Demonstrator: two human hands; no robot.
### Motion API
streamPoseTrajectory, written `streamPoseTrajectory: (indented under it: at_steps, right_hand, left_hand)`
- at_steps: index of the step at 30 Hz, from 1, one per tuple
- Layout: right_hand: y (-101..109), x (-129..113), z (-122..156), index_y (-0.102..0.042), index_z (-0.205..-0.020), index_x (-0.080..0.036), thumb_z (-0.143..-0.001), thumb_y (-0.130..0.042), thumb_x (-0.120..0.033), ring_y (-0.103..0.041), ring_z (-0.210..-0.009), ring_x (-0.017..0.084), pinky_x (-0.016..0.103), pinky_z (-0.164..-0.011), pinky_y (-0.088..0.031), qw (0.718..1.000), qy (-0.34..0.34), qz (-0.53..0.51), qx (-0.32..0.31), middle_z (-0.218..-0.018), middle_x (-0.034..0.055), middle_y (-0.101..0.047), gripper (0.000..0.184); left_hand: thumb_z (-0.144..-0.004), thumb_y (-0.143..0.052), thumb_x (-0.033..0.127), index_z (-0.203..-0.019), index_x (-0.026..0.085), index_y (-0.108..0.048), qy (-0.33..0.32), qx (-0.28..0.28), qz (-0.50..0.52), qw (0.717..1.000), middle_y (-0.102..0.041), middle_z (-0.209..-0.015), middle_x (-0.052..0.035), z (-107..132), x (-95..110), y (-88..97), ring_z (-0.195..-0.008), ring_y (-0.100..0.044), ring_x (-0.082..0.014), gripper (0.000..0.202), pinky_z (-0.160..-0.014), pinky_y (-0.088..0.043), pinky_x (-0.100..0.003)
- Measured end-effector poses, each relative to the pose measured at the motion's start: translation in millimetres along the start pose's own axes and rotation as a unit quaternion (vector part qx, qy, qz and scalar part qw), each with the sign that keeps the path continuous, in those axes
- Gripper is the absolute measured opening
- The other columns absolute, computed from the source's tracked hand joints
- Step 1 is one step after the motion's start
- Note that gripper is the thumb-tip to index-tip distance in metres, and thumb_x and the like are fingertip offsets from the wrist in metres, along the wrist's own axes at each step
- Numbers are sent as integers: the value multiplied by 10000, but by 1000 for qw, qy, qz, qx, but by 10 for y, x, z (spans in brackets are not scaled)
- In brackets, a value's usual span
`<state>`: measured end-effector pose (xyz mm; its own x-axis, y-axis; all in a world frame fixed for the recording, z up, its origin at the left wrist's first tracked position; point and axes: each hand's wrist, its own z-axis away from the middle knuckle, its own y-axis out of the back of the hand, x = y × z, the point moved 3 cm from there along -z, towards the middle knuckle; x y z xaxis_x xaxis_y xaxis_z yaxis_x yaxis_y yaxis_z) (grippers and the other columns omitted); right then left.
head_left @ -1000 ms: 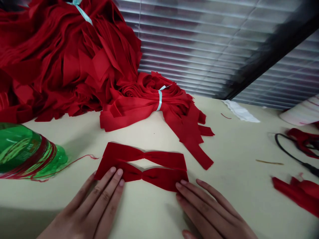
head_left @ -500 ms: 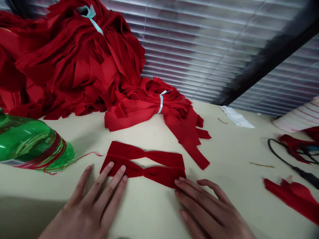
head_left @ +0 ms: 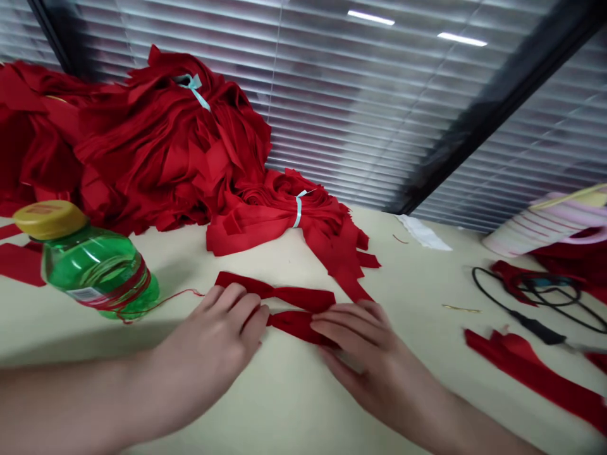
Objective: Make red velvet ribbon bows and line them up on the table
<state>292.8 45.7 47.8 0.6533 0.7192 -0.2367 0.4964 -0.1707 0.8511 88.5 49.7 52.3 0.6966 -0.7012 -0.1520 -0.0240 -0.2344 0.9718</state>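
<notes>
Lit brightly and softly, with two white glare streaks high on the window blinds. Shaded only faintly across the table below the blinds, bowed toward the frame edges, and slightly blurred at far right, beneath the blinds.

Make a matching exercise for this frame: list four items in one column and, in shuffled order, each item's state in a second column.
Items:
1. green plastic bottle
2. bundle of red fabric strips
3. black cord
4. red fabric bow pieces

States:
A. under the left hand and right hand
B. cinched with a pale blue tie
C. wound with red thread
D. lying in loops, right of the hands

Pairs: 1-C, 2-B, 3-D, 4-A
</notes>
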Motion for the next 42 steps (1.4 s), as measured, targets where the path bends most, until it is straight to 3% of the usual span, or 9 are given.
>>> streamPoseTrajectory:
  at_steps: [3,7,9,16,23,30,33,38,42]
  right_hand:
    - [-164,-40,-197,-605,-1033,-207,-867,-612,-189,-590,-982,203,371,-901,-343,998,-22,-29,-48,-1005,21,-697,168]
    - [-405,-68,-308,-582,-869,-172,-867,-580,-180,-586,-901,198,366,-854,-346,994,-35,-47,-88,-883,30,-668,8]
    - [-434,-70,-310,-551,-810,-169,-856,-571,-159,-584,-833,179,352,-822,-347,995,-37,-52,-81,-815,17,-643,51]
    - [-117,53,-452,-545,-909,-195,-866,-594,-174,-602,-839,147,333,-829,-308,999,-21,-29,32,-842,-17,-661,68]
    - [-270,240,-506,-554,-969,-216,-912,-545,-184,-611,-941,172,360,-899,-307,999,-31,-32,-5,-939,-6,-690,65]
    - [97,132,-613,-523,-1047,-224,-905,-579,-204,-604,-887,147,326,-927,-353,999,4,-6,46,-982,-4,-689,154]
    - [31,225,-636,-536,-1021,-218,-892,-604,-226,-605,-874,163,343,-891,-353,998,-11,12,60,-975,11,-697,146]
    - [-384,446,-568,-551,-938,-212,-901,-560,-188,-631,-829,166,393,-913,-318,997,-59,-26,-33,-921,0,-709,45]
    - [-414,484,-553,-543,-888,-221,-892,-562,-194,-645,-827,140,358,-890,-335,995,-76,-48,-54,-949,-25,-708,34]
  left_hand:
    - [-879,-521,110,-948,121,-662,14,-67,32,997,-659,-949,-126,-198,-22,-43,-920,-582,-312,157,-764,-499,-467]
    - [-848,-533,69,-861,106,-635,27,-69,50,996,-640,-881,-124,-283,-31,-78,-867,-591,-292,110,-753,-518,-460]
    - [-849,-551,109,-869,132,-618,27,-66,72,995,-626,-900,-102,-262,-48,-60,-881,-583,-279,74,-755,-522,-437]
    - [-960,-415,225,-937,132,-616,1,13,93,996,-595,-895,-91,-345,-220,97,-906,-519,-286,223,-779,-467,-489]
    - [-949,-442,191,-987,123,-627,18,15,77,997,-595,-918,-113,-452,-333,-78,-939,-533,-309,200,-767,-460,-494]
    - [-978,-401,298,-1069,170,-570,22,80,129,988,-549,-971,-74,-368,-394,234,-788,-590,-218,230,-695,-516,-389]
    - [-973,-431,331,-1059,164,-576,-3,74,119,990,-565,-987,-74,-460,-521,107,-860,-592,-224,237,-751,-509,-377]
    - [-943,-482,217,-1065,136,-609,-6,17,95,995,-613,-993,-103,-552,-623,-323,-906,-609,-260,194,-787,-513,-416]
    - [-964,-433,236,-1095,147,-613,-8,19,95,995,-621,-1023,-104,-523,-571,-335,-930,-606,-256,239,-795,-517,-411]
